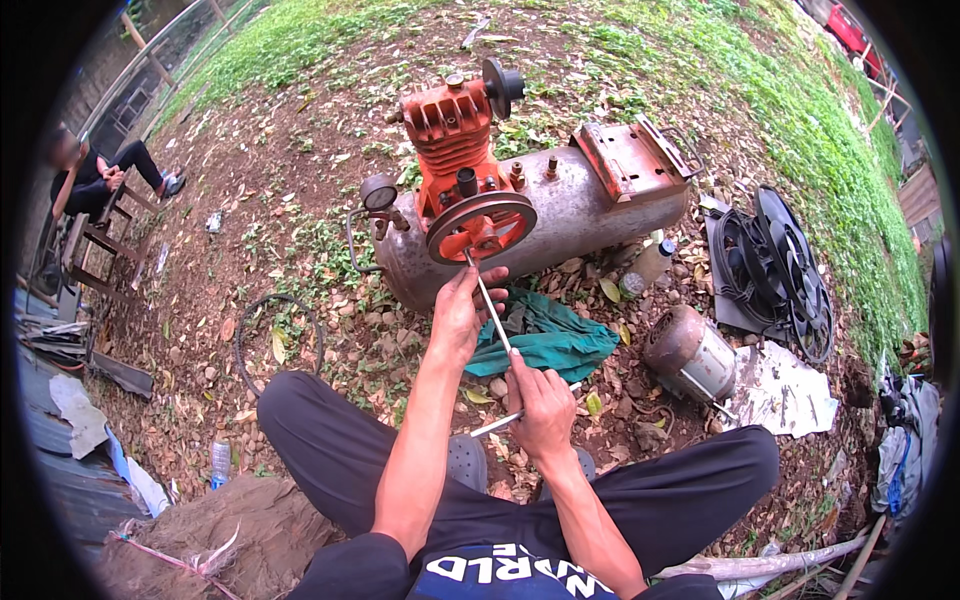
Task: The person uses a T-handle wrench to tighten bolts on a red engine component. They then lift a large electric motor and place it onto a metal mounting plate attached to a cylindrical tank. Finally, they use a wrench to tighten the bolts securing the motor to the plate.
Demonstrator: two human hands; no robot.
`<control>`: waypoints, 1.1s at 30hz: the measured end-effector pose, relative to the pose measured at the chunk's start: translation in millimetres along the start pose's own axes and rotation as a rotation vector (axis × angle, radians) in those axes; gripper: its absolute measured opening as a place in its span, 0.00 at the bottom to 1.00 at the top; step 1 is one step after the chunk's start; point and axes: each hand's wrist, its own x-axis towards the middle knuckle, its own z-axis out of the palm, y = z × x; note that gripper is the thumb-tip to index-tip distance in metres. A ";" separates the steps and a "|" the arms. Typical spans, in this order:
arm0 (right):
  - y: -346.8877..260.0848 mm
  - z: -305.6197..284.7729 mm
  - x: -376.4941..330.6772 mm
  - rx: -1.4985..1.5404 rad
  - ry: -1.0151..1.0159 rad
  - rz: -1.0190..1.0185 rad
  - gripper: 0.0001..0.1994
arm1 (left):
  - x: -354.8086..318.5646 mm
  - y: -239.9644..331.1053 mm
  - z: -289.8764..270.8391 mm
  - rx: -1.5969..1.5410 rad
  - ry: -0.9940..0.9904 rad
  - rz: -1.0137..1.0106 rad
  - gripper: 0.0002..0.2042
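A long T-handle wrench (pixel 498 326) reaches from my lap up to the lower front of the red pulley wheel (pixel 484 222) on an orange air compressor pump (pixel 455 140). My right hand (pixel 543 405) is closed round the lower shaft by the crossbar, whose ends stick out on both sides. Close to the wheel, my left hand (pixel 460 315) steadies the upper shaft near its tip. What the tip sits on is too small to make out. The pump stands on a rusty grey tank (pixel 560 200), with a round pressure gauge (pixel 379 192) at the left.
A green cloth (pixel 560 338) lies below the tank. To the right are an electric motor (pixel 684 345), a bottle (pixel 648 265) and black fans (pixel 775 265). A drive belt (pixel 240 345) lies left, beyond it a plastic bottle (pixel 220 462). Another person (pixel 100 180) sits far left.
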 end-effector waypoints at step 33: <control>-14.6 -17.6 -39.4 1.478 -0.289 1.337 0.30 | 10.7 -23.4 0.2 -0.391 0.013 -0.018 0.14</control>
